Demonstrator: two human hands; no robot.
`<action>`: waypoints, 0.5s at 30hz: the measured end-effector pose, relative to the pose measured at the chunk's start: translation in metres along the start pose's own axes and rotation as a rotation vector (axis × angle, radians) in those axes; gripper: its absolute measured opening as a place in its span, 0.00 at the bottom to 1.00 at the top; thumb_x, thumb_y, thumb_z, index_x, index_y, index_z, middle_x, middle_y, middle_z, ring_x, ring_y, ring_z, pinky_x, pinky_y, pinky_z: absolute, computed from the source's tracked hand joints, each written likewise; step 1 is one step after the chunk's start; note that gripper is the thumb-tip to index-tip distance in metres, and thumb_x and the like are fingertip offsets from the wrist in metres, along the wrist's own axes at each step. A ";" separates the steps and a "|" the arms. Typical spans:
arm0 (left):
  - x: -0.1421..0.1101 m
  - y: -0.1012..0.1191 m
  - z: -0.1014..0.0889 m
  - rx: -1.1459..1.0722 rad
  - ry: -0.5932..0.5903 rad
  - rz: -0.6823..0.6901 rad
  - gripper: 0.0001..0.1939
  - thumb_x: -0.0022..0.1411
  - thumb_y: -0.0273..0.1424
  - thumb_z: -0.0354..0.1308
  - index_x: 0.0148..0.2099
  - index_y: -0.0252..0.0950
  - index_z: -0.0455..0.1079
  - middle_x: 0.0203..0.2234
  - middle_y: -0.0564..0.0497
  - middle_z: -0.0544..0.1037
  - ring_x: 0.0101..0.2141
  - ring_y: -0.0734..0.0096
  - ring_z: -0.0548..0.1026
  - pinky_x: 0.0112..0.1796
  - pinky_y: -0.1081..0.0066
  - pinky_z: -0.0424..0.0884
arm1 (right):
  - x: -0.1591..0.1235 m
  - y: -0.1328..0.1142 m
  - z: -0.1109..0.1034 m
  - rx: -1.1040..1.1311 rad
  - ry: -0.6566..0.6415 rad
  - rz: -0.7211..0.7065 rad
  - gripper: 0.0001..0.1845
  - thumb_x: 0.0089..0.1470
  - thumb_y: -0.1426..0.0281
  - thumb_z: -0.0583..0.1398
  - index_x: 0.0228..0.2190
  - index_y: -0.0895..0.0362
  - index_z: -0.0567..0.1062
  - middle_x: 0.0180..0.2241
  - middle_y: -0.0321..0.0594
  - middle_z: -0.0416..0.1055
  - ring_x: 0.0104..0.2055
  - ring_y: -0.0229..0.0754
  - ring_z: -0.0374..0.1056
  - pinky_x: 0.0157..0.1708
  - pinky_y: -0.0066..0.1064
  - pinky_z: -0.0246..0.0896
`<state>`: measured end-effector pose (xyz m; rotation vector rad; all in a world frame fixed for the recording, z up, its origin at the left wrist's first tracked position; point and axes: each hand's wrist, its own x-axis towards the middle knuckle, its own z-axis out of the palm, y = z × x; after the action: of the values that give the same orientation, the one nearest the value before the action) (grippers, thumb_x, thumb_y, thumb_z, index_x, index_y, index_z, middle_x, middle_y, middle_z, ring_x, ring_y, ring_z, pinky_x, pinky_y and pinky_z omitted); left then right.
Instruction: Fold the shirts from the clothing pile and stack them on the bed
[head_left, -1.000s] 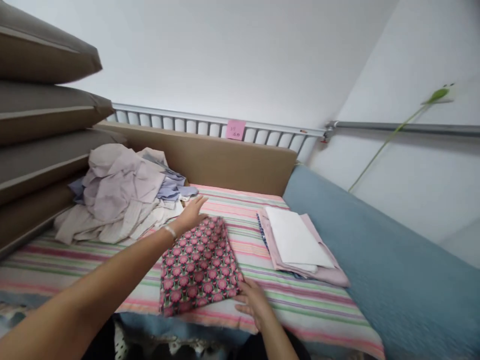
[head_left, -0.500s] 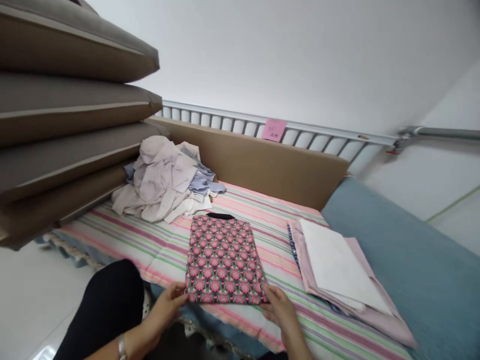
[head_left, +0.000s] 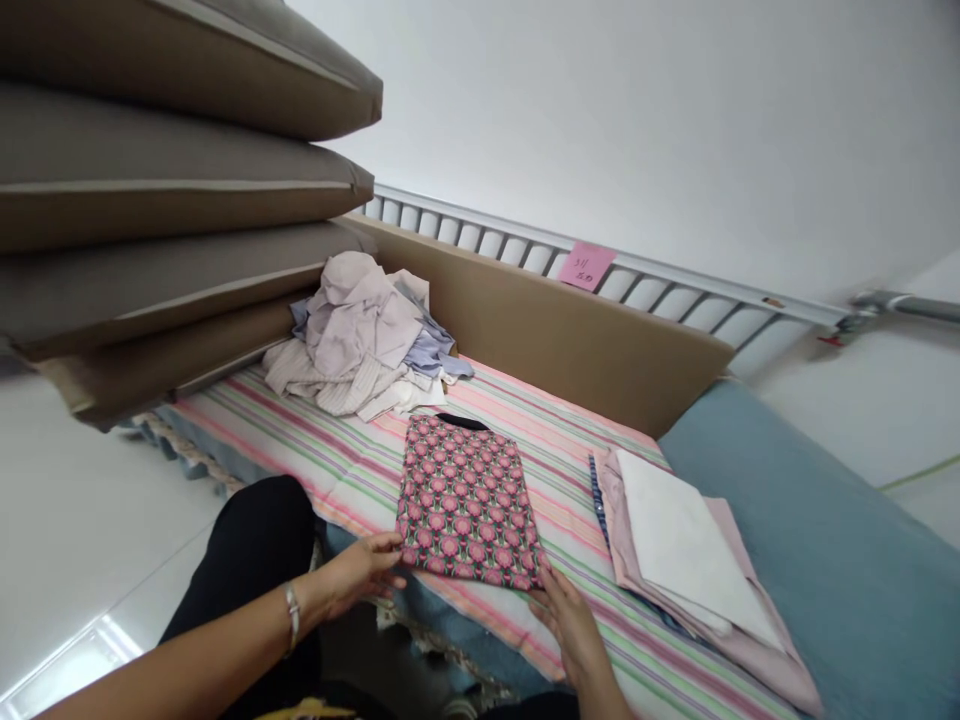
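Observation:
A folded pink flower-patterned garment lies flat on the striped sheet, its dark collar at the far end. My left hand pinches the garment's near left corner, thumb on top. My right hand holds the near right corner, fingers curled at the hem. Both hands are at the edge of the bed nearest me.
A heap of crumpled pale clothes lies at the back left. A stack of folded pink and white pieces sits to the right, next to a blue cover. Brown cushions are piled at the left. A tan headboard and rail run behind.
My left hand came back from the garment's far end to its near left corner. Both hands now grip the near edge. The view has swung left.

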<state>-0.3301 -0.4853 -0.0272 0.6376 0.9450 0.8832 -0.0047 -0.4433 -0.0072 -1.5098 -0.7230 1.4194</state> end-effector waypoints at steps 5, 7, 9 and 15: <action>0.004 0.010 -0.004 0.105 -0.024 0.036 0.36 0.42 0.38 0.68 0.54 0.37 0.63 0.33 0.49 0.78 0.29 0.67 0.78 0.33 0.70 0.68 | -0.001 0.002 -0.003 0.073 -0.011 -0.016 0.29 0.28 0.57 0.71 0.35 0.56 0.75 0.35 0.37 0.76 0.33 0.40 0.71 0.32 0.29 0.67; 0.007 0.014 -0.003 0.159 -0.042 0.030 0.34 0.43 0.40 0.67 0.52 0.36 0.64 0.33 0.49 0.79 0.25 0.69 0.77 0.31 0.71 0.68 | -0.001 0.002 -0.003 0.073 0.005 -0.018 0.28 0.27 0.57 0.71 0.33 0.56 0.75 0.34 0.37 0.76 0.33 0.41 0.71 0.31 0.29 0.67; 0.010 0.018 -0.001 0.206 -0.079 0.017 0.28 0.45 0.44 0.65 0.47 0.36 0.65 0.33 0.48 0.79 0.22 0.71 0.76 0.28 0.72 0.67 | 0.000 0.003 -0.003 0.066 0.025 -0.015 0.29 0.25 0.57 0.72 0.32 0.57 0.75 0.33 0.38 0.76 0.32 0.41 0.71 0.30 0.29 0.68; 0.018 0.016 -0.003 0.302 -0.101 -0.015 0.22 0.48 0.45 0.61 0.39 0.36 0.64 0.28 0.49 0.79 0.18 0.70 0.75 0.23 0.73 0.66 | 0.002 0.005 -0.002 0.039 0.032 -0.018 0.27 0.27 0.57 0.71 0.32 0.56 0.75 0.32 0.35 0.76 0.32 0.40 0.71 0.30 0.28 0.68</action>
<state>-0.3327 -0.4613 -0.0234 0.9239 0.9991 0.6935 -0.0034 -0.4442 -0.0121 -1.4894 -0.6842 1.3853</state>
